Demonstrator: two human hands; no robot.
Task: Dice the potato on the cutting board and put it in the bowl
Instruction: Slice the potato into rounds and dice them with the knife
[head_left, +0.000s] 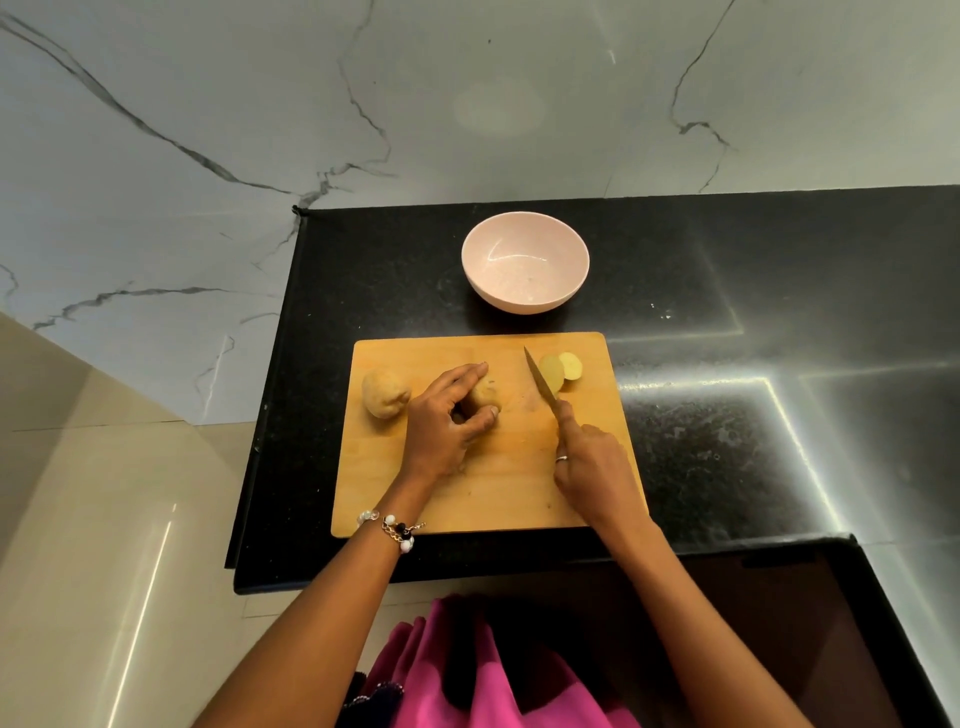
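A wooden cutting board lies on the black counter. My left hand grips a potato piece near the board's middle, fingers curled over it. In my right hand is a knife, its blade pointing away from me and its tip lying beside two pale potato slices at the board's far right. A whole unpeeled potato sits at the board's left edge. Beyond the board stands a pink bowl with nothing inside it.
The black granite counter extends to the right and ends at a front edge just below the board. A marble-patterned wall rises behind and to the left. Beige floor tiles lie beyond the counter's left edge.
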